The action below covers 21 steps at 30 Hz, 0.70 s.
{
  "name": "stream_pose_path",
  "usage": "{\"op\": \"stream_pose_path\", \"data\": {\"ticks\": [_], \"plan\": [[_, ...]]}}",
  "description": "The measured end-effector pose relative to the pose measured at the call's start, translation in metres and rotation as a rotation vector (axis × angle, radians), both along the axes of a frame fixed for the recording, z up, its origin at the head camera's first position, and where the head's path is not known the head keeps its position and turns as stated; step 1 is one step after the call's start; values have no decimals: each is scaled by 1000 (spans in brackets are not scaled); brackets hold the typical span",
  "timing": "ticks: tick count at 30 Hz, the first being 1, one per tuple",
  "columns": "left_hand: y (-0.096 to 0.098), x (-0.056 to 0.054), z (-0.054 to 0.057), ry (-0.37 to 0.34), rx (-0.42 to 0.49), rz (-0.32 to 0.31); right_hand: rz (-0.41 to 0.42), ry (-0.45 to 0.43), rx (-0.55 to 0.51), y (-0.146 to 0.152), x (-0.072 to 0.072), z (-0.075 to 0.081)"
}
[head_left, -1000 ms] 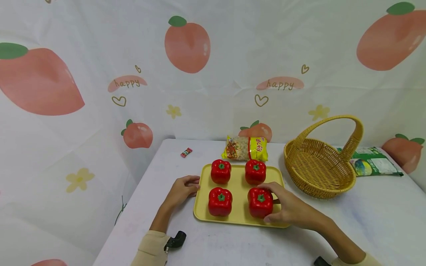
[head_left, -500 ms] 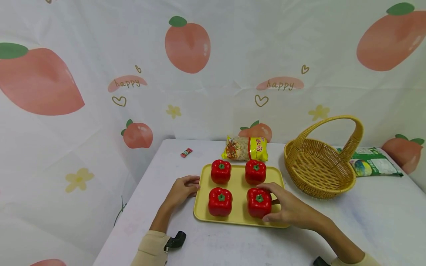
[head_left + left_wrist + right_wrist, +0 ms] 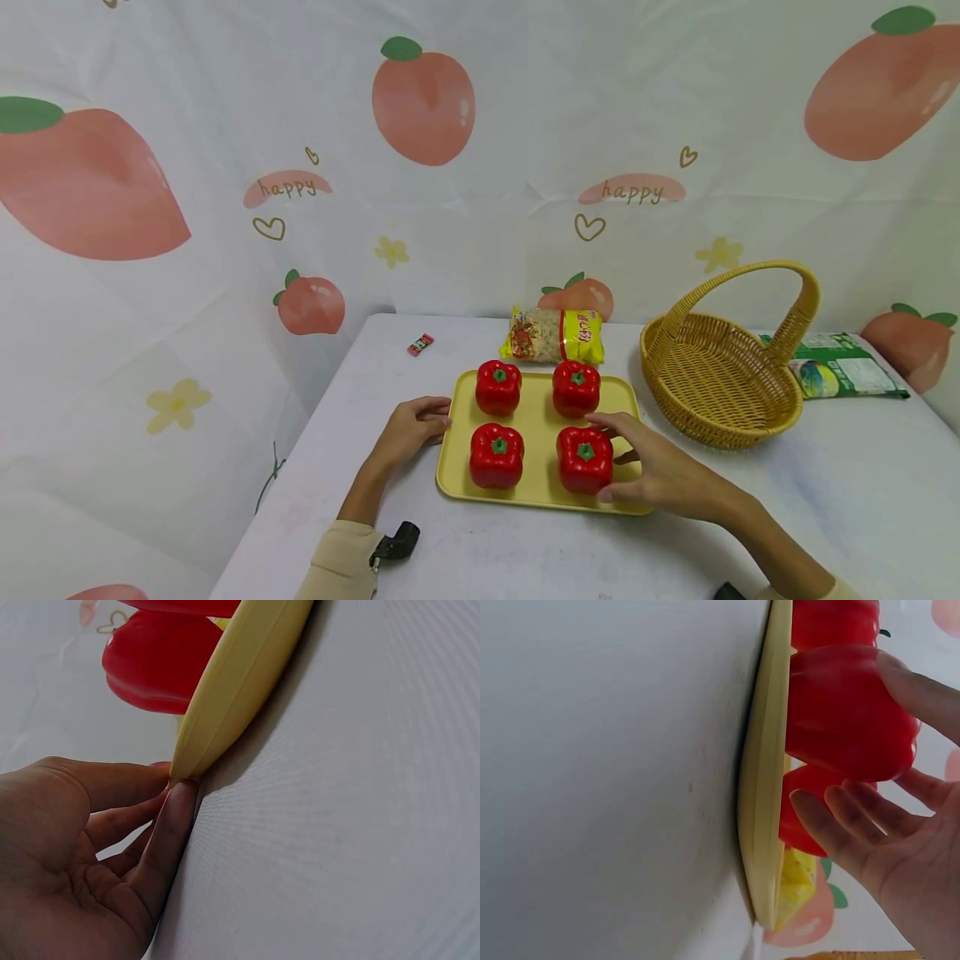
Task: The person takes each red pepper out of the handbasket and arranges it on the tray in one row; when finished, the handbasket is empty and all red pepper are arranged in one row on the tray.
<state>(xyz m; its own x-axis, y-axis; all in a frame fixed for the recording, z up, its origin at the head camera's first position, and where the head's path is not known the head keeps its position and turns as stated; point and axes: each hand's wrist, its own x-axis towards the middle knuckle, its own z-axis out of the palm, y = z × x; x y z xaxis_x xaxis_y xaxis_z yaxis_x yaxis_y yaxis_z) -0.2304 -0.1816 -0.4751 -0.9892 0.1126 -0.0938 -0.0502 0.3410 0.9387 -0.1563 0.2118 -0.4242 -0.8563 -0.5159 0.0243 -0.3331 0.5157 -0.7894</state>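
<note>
Several red bell peppers with green stems stand in two rows on a yellow tray (image 3: 536, 467). My left hand (image 3: 408, 429) is at the tray's left edge. In the left wrist view its thumb and fingers (image 3: 174, 814) pinch the rim. Around the right side of the front right bell pepper (image 3: 585, 461) is my right hand (image 3: 663, 475), its fingers spread and loosely bent. The right wrist view shows the thumb (image 3: 907, 684) overlapping that pepper while the other fingers stand apart from it. Nearest the left hand are the front left pepper (image 3: 497, 457) and back left pepper (image 3: 498, 388).
A yellow woven basket (image 3: 720, 383) with a tall handle stands to the right of the tray. Partly behind it lies a green packet (image 3: 847, 367). A yellow food bag (image 3: 555, 335) lies behind the tray, and a small red packet (image 3: 420, 344) at the back left.
The front right pepper has shifted slightly left and now sits on the tray. My right hand's fingers have loosened and drawn a little to the right. The left hand stays put.
</note>
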Motion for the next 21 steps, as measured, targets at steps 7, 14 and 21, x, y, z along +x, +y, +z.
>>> {"op": "stream_pose_path", "data": {"ticks": [7,14,21], "plan": [[1,-1,0,2,3,-2,-55,22,34,14,7,3],[1,1,3,-6,-27,3,-149,156,56,46,19,7],[0,5,13,18,-174,-25,-285,314,186,97,27,14]]}}
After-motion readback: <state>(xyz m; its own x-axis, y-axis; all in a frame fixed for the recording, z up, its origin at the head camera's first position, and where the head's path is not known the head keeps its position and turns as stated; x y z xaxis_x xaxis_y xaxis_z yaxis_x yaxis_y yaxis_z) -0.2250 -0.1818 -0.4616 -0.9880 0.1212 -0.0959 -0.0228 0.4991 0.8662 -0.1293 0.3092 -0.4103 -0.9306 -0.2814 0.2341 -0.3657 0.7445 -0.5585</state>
